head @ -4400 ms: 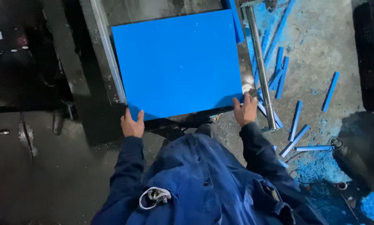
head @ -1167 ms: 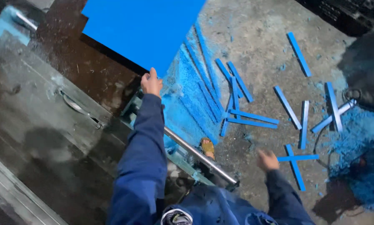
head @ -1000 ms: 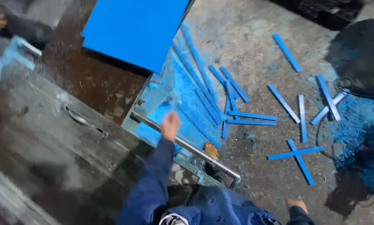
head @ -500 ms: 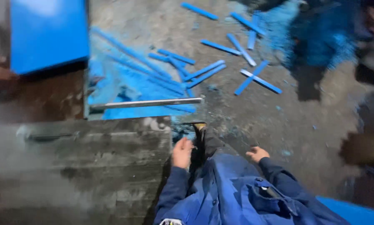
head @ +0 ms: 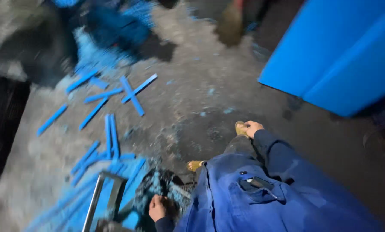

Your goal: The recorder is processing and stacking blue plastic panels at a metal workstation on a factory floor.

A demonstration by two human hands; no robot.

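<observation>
Scraps of thin blue plastic strip [head: 108, 135] litter the concrete floor [head: 192, 107] beside my left hand [head: 157, 208], curled on dusty machine debris [head: 164, 184]; my right hand [head: 253, 127] hangs empty, loosely closed. Stepping among them, I could slip.

Floor [head: 209, 99]: grey concrete, dusted blue
Strips [head: 132, 90]: blue offcuts scattered on the floor
Light: dim, dark at the floor's edges
</observation>
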